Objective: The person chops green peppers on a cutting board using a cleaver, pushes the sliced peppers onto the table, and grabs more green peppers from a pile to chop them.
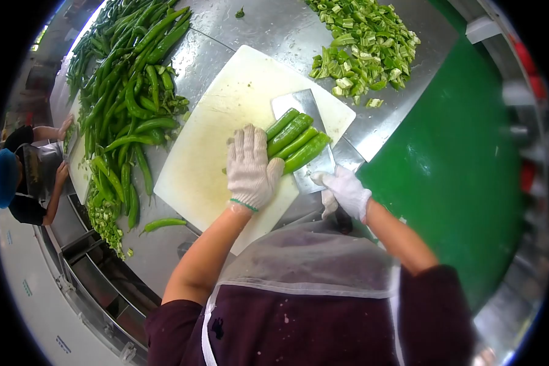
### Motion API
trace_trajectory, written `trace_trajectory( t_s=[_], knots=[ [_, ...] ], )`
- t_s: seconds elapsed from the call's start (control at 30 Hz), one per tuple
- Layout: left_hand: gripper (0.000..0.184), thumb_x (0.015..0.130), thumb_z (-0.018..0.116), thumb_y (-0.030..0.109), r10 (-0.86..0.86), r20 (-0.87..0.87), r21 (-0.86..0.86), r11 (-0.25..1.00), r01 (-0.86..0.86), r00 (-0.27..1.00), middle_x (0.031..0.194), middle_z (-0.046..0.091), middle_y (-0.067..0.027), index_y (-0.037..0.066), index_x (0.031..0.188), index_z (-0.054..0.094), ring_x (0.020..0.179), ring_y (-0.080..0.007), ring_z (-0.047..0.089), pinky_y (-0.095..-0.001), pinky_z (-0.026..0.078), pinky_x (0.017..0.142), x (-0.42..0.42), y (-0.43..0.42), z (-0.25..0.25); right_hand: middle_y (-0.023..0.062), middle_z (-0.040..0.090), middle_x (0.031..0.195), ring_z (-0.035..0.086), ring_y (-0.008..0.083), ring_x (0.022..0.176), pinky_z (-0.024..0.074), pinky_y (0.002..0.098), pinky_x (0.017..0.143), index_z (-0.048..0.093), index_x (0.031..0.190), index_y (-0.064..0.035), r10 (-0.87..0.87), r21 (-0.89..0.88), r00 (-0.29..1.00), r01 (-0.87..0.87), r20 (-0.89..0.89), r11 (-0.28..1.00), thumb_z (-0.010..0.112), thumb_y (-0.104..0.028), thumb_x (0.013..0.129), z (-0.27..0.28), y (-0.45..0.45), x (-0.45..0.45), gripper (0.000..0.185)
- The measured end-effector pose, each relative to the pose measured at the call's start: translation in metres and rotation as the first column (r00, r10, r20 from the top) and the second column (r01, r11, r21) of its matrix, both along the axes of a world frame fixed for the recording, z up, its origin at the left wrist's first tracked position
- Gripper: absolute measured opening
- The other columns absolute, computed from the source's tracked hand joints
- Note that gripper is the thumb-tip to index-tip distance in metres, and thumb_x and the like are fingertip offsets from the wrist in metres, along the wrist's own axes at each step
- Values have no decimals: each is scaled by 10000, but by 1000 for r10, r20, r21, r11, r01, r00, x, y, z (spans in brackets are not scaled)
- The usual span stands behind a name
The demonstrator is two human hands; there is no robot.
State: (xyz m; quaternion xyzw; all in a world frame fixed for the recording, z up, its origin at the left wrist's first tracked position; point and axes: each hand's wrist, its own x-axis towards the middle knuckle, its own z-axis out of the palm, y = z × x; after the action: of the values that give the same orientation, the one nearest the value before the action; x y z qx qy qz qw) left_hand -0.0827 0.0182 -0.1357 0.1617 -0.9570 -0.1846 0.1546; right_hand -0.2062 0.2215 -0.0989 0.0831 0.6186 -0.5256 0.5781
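My left hand point(250, 168), in a knitted white glove, lies over several long green peppers point(296, 139) and holds them down side by side, thumb near the lowest one. Its palm hides their left ends. The right ends rest over the blade of a cleaver point(305, 101), whose broad metal sheet shows above and below them. My right hand point(345, 192), in a white glove, is closed at the lower end of the cleaver; the handle is mostly hidden. Under all this is a white cutting board point(204, 146), set at an angle on the metal table.
A heap of whole green peppers point(119, 100) covers the table's left side, with one loose pepper point(165, 224) nearer me. Chopped pepper pieces point(372, 52) are piled at the upper right. A co-worker in a blue cap point(5, 178) works at far left. Green floor point(433, 158) lies right.
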Motion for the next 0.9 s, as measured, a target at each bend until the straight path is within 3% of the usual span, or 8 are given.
trace_trajectory(
  t_s=[0.1, 0.23, 0.47, 0.57, 0.67, 0.77, 0.8, 0.9],
  knots=[
    [693, 957, 573, 341, 24, 40, -27, 999, -23, 999, 1532, 407, -318, -52, 1502, 404, 1431, -507, 363, -590, 233, 1203, -1, 2, 4, 52, 536, 591, 520, 156, 431, 485, 343, 404, 605, 1149, -40, 158, 51, 987, -157, -28, 986, 694, -264, 960, 8, -2, 9, 307],
    [750, 940, 598, 381, 7, 33, 0, 1000, -7, 999, 1538, 390, -327, -52, 1514, 384, 1438, -509, 349, -593, 216, 1209, 1, -1, 2, 74, 552, 606, 523, 179, 444, 499, 340, 433, 596, 1125, -15, 130, -27, 991, -129, 22, 991, 693, -284, 957, -4, 0, 11, 332],
    [1036, 829, 704, 564, -36, 39, 40, 999, 34, 999, 1558, 326, -364, -110, 1518, 324, 1472, -524, 279, -599, 164, 1221, 5, -4, 9, 167, 653, 726, 641, 223, 576, 550, 361, 540, 564, 1117, 40, 399, 190, 917, -389, -17, 901, 718, -347, 922, 29, -41, 16, 459],
    [1118, 789, 737, 595, -13, -11, 75, 997, 14, 1000, 1572, 299, -367, -115, 1529, 292, 1484, -527, 251, -598, 147, 1224, 6, -5, 8, 203, 681, 791, 661, 239, 604, 564, 365, 603, 559, 1139, 45, 435, 321, 898, -392, -71, 862, 697, -356, 924, 41, -52, 23, 476],
    [1172, 737, 772, 605, -1, -73, 120, 993, 10, 997, 1566, 301, -379, -139, 1511, 303, 1484, -535, 250, -603, 149, 1225, 6, -5, 6, 254, 710, 927, 719, 336, 760, 579, 416, 743, 560, 1190, 39, 594, 431, 796, -500, -113, 751, 644, -350, 938, 62, -69, 22, 471],
    [1107, 781, 757, 535, 35, -119, 123, 992, -21, 992, 1581, 283, -367, -124, 1530, 276, 1488, -534, 239, -595, 140, 1229, 8, -9, 5, 259, 703, 960, 710, 411, 893, 561, 469, 795, 580, 1222, 18, 776, 573, 498, -529, -388, 626, 560, -333, 979, 40, -82, 33, 428],
    [1068, 814, 742, 498, 50, -136, 120, 992, -34, 989, 1591, 271, -358, -111, 1544, 256, 1490, -532, 231, -590, 134, 1231, 9, -8, 4, 284, 684, 1169, 649, 446, 1130, 514, 506, 951, 574, 1259, 0, 773, 554, 476, -540, -420, 634, 539, -296, 965, 27, -86, 37, 418],
    [982, 850, 718, 412, 118, -185, 62, 992, -108, 976, 1591, 273, -357, -109, 1544, 259, 1491, -531, 228, -577, 133, 1237, 8, -8, -1, 287, 685, 1158, 660, 443, 1106, 521, 498, 939, 559, 1262, 7, 869, 643, 291, -588, -399, 492, 537, -291, 967, 19, -95, 41, 420]
  ],
)
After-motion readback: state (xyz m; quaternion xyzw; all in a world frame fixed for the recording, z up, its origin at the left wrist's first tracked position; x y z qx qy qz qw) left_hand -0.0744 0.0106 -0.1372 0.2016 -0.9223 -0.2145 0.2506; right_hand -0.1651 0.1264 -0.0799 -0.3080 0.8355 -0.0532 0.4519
